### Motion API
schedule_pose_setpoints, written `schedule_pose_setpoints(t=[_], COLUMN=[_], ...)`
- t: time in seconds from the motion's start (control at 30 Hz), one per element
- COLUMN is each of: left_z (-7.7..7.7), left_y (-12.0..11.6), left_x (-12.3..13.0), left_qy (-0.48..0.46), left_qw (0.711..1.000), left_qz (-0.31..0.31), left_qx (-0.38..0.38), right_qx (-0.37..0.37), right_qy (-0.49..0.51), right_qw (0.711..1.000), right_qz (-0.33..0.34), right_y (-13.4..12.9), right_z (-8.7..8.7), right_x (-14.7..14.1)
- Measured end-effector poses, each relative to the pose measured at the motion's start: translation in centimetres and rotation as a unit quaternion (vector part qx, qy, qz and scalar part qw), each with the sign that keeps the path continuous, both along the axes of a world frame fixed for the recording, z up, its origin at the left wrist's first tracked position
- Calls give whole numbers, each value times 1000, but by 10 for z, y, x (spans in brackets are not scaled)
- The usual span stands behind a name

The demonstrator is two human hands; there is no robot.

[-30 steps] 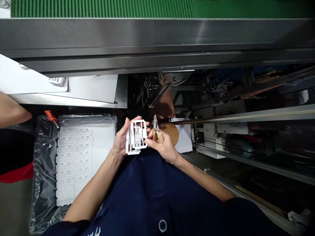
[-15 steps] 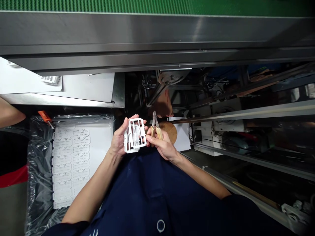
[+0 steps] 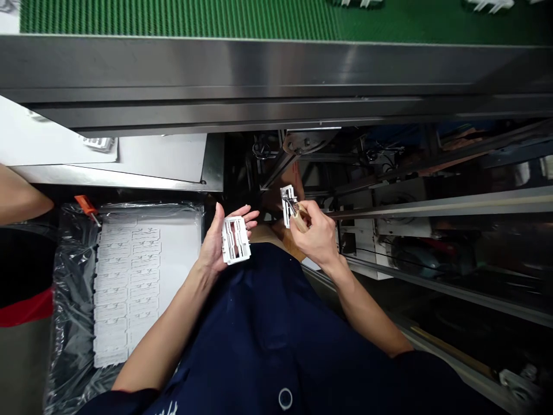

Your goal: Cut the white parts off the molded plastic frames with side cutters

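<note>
A white plastic frame (image 3: 236, 240) with long slots lies across the palm of my left hand (image 3: 212, 245), whose fingers stretch out beneath and beyond it. Off to the right, my right hand (image 3: 318, 235) is closed around nippers (image 3: 301, 217) with tan handles. At the nippers' jaws is a second white plastic frame (image 3: 286, 208), held away from the left hand; how it is gripped is partly hidden.
A plastic-lined box (image 3: 179, 242) on the left holds rows of white plastic parts (image 3: 126, 294). An orange-handled tool (image 3: 86, 206) lies at its corner. Ahead runs a green conveyor belt (image 3: 181, 20) with a metal side. Another person's arm (image 3: 21, 196) shows at far left.
My hands have moved apart. The right hand has carried the nippers and one white frame to the right, while the other frame stays on my left palm. White pieces now show on the belt.
</note>
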State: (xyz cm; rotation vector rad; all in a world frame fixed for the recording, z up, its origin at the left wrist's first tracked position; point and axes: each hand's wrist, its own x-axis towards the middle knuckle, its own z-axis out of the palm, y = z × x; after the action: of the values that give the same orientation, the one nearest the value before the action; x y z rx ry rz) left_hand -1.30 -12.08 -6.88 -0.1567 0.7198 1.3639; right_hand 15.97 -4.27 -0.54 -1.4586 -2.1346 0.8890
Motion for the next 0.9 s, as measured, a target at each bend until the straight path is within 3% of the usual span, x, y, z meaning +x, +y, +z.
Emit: schedule_pose_setpoints(t=[0.13,0.23,0.33,0.47,0.57,0.63,0.7,0.8,0.83,0.9], left_z=[-1,-2,-3,-1,-6,-15,-24,-34,-36,-40], left_y=[3,6,10,12,9,7,8,11,12,12], left_x=[0,1,3,13,21,26,29,33,34,36], left_qy=[16,30,48,95,82,69,59,25,15,2], left_qw=[999,998,996,992,991,992,992,988,987,986], left_qz=[20,37,40,14,-17,-23,-7,-36,-51,-59], left_qx=[-24,-45,-60,-79,-102,-101,-112,-147,-155,-155], right_qx=[-28,-43,11,53,-1,-56,-110,-127,-96,38], right_qy=[-17,1,-22,-86,-130,-136,-123,-49,-17,27], right_qw=[997,995,991,961,951,946,945,962,970,981], right_qz=[76,89,129,256,281,288,283,237,223,189], right_y=[-8,-15,-20,-33,-35,-27,-11,28,45,88], right_z=[6,5,0,-14,-26,-24,-7,48,72,117], right_x=[-9,-18,-27,-41,-48,-47,-41,-32,-31,-35])
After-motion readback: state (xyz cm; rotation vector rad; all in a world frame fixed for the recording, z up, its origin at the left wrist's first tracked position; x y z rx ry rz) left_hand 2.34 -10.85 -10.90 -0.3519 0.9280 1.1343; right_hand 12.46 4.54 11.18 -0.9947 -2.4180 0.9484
